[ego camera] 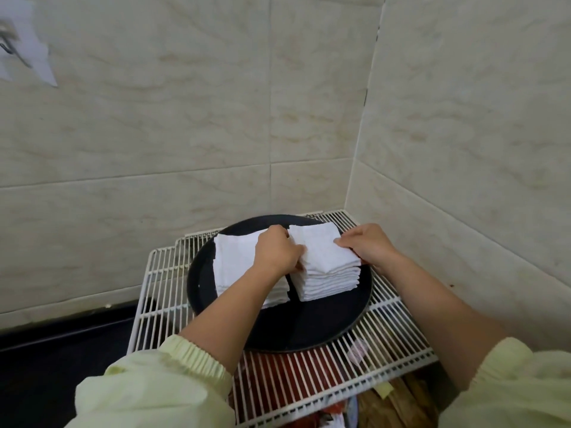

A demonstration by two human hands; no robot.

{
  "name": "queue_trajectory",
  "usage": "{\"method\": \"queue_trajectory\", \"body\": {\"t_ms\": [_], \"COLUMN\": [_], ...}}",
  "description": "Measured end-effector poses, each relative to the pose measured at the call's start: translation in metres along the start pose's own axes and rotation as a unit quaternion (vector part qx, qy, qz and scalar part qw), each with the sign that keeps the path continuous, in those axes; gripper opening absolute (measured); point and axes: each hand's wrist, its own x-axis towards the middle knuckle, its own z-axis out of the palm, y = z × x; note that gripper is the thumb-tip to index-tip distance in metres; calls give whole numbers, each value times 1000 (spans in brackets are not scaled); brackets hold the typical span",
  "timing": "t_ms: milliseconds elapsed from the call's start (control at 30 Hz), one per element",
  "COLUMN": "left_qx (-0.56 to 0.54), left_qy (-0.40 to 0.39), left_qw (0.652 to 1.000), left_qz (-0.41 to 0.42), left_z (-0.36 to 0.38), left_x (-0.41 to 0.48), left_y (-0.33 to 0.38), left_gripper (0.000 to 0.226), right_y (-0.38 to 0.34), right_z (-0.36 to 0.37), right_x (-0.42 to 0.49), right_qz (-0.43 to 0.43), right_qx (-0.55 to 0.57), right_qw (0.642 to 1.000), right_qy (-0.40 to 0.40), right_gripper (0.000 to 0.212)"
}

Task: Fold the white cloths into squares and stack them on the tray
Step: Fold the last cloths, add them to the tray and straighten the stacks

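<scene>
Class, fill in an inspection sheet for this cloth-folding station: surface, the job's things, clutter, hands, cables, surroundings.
Surface: white wire rack, bearing a round black tray.
Job's things: folded white cloths in a left stack and a right stack, side by side on the tray.
Clutter: red packaging, blurred, beneath the rack.
Hands: left hand grips the right stack's left edge; right hand pinches its right edge.
Cables: nothing seen.
Surroundings: tiled walls meeting in a corner; paper sheet on the wall.

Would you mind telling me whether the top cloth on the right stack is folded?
Folded: the top cloth lies as a flat square, edges aligned with the right stack.
</scene>
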Motion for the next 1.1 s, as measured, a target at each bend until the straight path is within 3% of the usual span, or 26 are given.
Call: {"method": "queue_trajectory", "body": {"t_ms": [167,267,367,500,633,767,867,1100], "left_qx": [58,53,13,-63,-72,12,67,43], "left_qy": [18,63,114,204,195,115,84,67], "left_qw": [997,992,988,974,978,993,994,997], "left_qz": [51,90,102,73,-2,-21,-13,9], "left_z": [-18,-46,-76,-99,-101,-102,-98,-95], "left_x": [-6,-9,-12,-22,-37,-58,-65,-67], "left_y": [8,15,9,-26,-66,-74,-70,-69], "left_gripper": [21,18,20,30,15,43,49,39], "right_y": [-17,-40,-63,-78,-75,-74,-75,-74], "right_z": [-4,-3,9,40,67,71,73,82], "right_x": [-5,-13,-28,-57,-70,-78,-81,-78], "right_qz": [-61,-127,-185,-191,-184,-157,-128,-118], "right_qx": [-110,-138,-106,-14,-177,-317,-331,-325], "right_qw": [991,979,975,981,964,930,926,930], "right_qy": [53,77,55,-22,-67,-98,-125,-123], "right_gripper": [4,10,10,8,23,22,25,21]}}
